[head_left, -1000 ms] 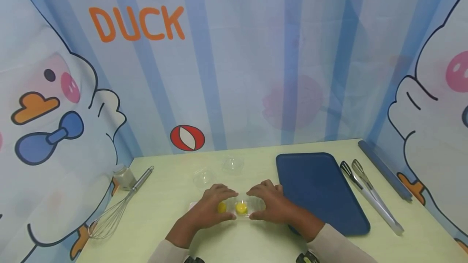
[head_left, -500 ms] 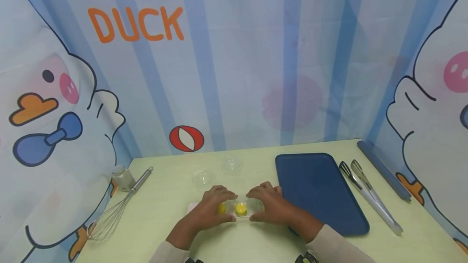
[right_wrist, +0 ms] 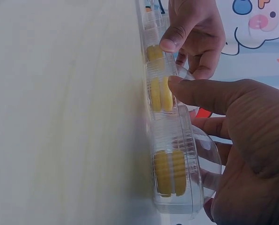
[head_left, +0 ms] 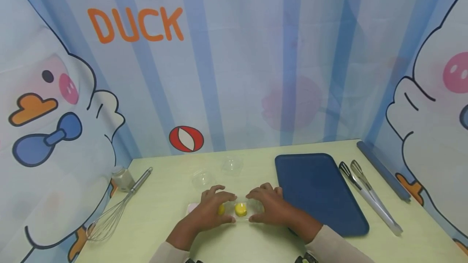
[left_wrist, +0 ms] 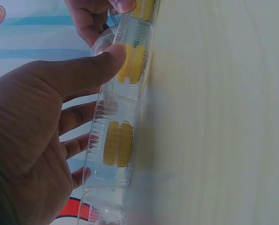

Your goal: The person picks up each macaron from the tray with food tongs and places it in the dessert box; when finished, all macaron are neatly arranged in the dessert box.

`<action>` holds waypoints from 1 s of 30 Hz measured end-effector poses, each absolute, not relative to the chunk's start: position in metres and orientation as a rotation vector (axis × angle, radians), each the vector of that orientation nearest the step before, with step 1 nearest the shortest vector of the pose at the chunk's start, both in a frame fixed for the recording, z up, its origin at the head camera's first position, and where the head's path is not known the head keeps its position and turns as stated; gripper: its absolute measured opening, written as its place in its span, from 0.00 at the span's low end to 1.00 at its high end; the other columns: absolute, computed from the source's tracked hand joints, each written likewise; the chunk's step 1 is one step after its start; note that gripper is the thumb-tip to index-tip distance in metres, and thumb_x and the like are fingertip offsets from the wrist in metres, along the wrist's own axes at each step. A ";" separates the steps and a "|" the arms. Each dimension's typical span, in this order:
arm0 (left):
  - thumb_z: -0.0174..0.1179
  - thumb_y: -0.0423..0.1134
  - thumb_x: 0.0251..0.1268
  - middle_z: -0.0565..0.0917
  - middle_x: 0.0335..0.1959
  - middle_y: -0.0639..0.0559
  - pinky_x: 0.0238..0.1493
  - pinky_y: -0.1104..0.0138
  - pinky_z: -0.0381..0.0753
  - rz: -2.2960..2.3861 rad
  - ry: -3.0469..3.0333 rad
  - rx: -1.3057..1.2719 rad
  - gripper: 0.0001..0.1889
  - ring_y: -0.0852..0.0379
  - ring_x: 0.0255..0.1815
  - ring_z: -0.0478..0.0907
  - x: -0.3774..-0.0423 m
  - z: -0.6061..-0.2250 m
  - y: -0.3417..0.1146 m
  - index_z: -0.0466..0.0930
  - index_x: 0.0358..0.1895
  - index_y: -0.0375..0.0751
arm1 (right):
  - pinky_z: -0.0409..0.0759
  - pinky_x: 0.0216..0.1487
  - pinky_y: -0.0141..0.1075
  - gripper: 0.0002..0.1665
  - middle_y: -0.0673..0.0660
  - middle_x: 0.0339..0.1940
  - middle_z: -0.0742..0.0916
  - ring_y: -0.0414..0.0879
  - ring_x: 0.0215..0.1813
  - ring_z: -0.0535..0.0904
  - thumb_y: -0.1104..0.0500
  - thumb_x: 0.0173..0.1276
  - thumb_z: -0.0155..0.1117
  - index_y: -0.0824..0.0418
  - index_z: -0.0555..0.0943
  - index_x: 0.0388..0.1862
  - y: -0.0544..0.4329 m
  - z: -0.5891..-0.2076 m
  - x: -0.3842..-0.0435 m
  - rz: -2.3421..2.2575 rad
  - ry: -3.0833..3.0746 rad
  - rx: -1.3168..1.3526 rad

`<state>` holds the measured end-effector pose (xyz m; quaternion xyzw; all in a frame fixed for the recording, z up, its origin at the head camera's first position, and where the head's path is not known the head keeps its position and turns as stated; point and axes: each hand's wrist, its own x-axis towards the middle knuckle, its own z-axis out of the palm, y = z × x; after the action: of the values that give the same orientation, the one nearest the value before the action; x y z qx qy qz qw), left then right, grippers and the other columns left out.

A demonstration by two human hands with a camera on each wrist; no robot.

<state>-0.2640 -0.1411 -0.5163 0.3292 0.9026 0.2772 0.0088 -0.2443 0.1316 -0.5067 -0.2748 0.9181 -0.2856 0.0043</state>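
Observation:
A long clear plastic box (right_wrist: 195, 187) with ribbed sides and separate compartments lies on the table in front of me. Yellow macarons (head_left: 241, 209) stand in its compartments; both wrist views show them edge-on, each with a pale filling line. My left hand (head_left: 210, 211) holds the box from the left, thumb on the near side and fingers on the far side. From the right, my right hand (head_left: 271, 206) grips it the same way. A clear dome (right_wrist: 212, 150) bulges over the right end. Something pale pink (head_left: 191, 207) shows beside my left hand, mostly hidden.
Two clear plastic domes (head_left: 232, 164) lie behind my hands. To the right are a dark blue tray (head_left: 314, 182), metal tongs (head_left: 376, 202) and a blue-grey roll (head_left: 384, 171). At the left, a whisk (head_left: 124, 202) lies by a small jar (head_left: 122, 178).
One finger of my left hand has lifted slightly away from the others. Both hands otherwise stay around the box, and the macarons keep their places.

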 end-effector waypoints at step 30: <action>0.73 0.56 0.70 0.78 0.77 0.44 0.81 0.30 0.58 0.882 2.911 0.679 0.34 0.37 0.82 0.67 -0.292 -0.496 -0.171 0.80 0.74 0.46 | 0.65 0.65 0.72 0.38 0.65 0.73 0.83 0.66 0.74 0.78 0.44 0.73 0.75 0.64 0.80 0.73 0.136 -0.486 -0.261 -1.006 2.804 -0.835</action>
<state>-0.2916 -0.1714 -0.4955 0.2178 0.9340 0.2830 0.0127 -0.2611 0.1358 -0.4862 -0.2699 0.9061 -0.3249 0.0238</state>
